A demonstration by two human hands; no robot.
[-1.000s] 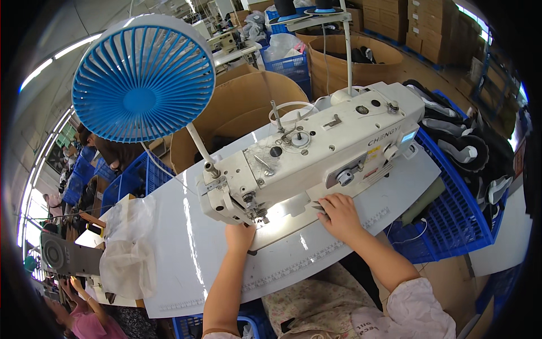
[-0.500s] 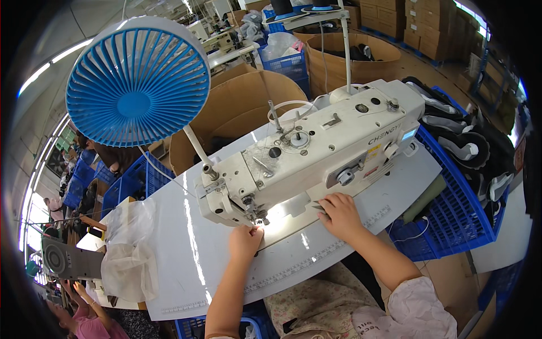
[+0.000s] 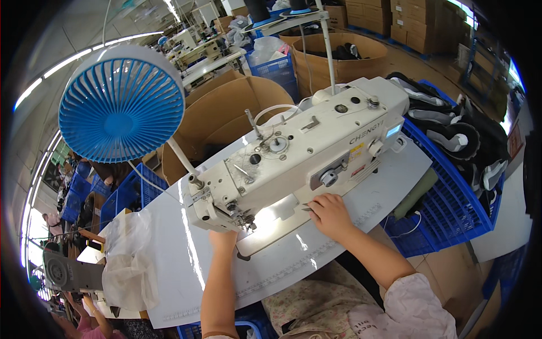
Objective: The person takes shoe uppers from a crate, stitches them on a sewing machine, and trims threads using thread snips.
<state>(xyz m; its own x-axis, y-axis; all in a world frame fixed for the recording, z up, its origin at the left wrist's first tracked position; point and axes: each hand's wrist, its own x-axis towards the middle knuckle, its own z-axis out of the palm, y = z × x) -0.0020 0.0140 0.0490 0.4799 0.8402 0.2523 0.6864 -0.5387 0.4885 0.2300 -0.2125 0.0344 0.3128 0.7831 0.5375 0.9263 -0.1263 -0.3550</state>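
A white industrial sewing machine (image 3: 293, 155) spans the table in front of me, its lamp lighting the needle area (image 3: 248, 223). My left hand (image 3: 223, 238) reaches under the left end of the machine head, beside the needle. Its fingers are hidden by the head, so whether it holds anything does not show. My right hand (image 3: 332, 217) is closed at the front of the machine bed, right of the needle. Small dark thread snips (image 3: 307, 208) stick out from its fingers, their pointed blades toward the left.
A blue round fan (image 3: 121, 118) stands over the machine's left end. Sheer whitish fabric (image 3: 130, 271) hangs at the left table edge. Blue crates (image 3: 446, 209) with black and grey pieces stand at the right. Cardboard bins (image 3: 231, 113) stand behind. Another person (image 3: 93, 325) works at lower left.
My left hand has moved left and further behind the machine head, away from the needle front. My right hand still holds the snips near the bed. The whole view has shifted slightly.
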